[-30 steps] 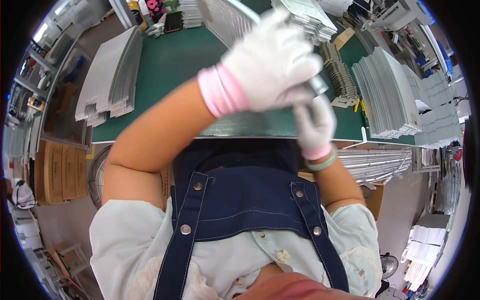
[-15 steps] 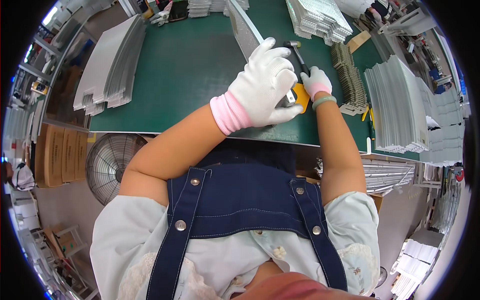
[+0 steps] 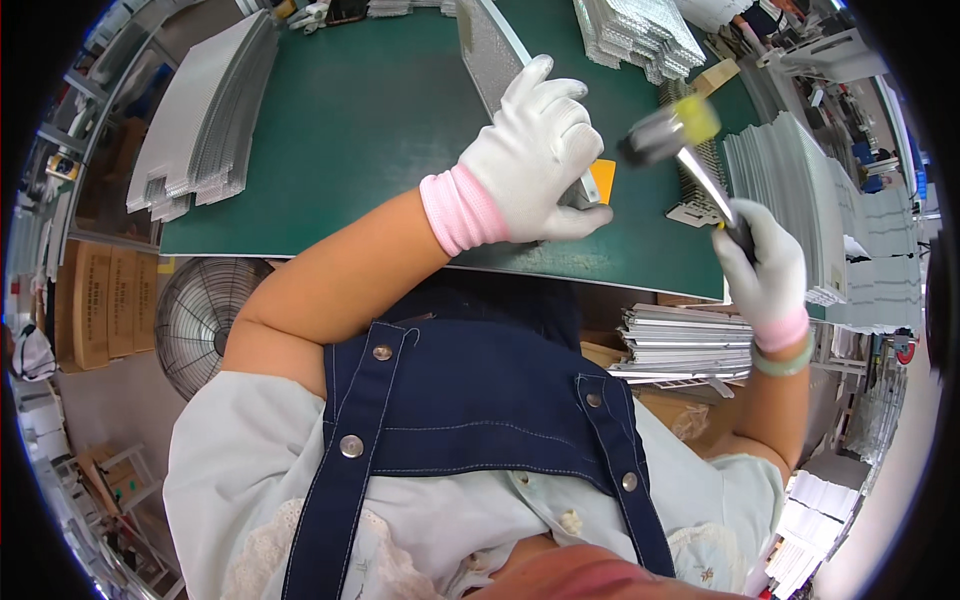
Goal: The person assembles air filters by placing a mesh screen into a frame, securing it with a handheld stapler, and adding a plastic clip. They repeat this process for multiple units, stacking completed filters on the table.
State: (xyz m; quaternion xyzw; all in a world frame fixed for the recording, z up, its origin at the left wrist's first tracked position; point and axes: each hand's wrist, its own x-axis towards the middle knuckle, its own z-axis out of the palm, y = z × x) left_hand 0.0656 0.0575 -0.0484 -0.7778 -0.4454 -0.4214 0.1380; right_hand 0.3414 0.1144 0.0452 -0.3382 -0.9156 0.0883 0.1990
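— So, where is the long metal strip (image 3: 490, 55)?

— It lies on the green counter (image 3: 350, 120), running away from the person. The left hand (image 3: 535, 155) in a white glove presses flat on its near end, fingers spread, not closed around it. A small orange block (image 3: 603, 180) peeks out just beside that hand.

— And the other hand?

— The right hand (image 3: 768, 268) has its grip shut tight on the handle of a hammer (image 3: 680, 135). The hammer head is up in the air and blurry, with yellow on it.

— What else is around?

— Piles of grey metal pieces (image 3: 200, 120) sit on the left, more stacks (image 3: 775, 190) on the right. A round fan (image 3: 205, 320) stands below the counter edge.
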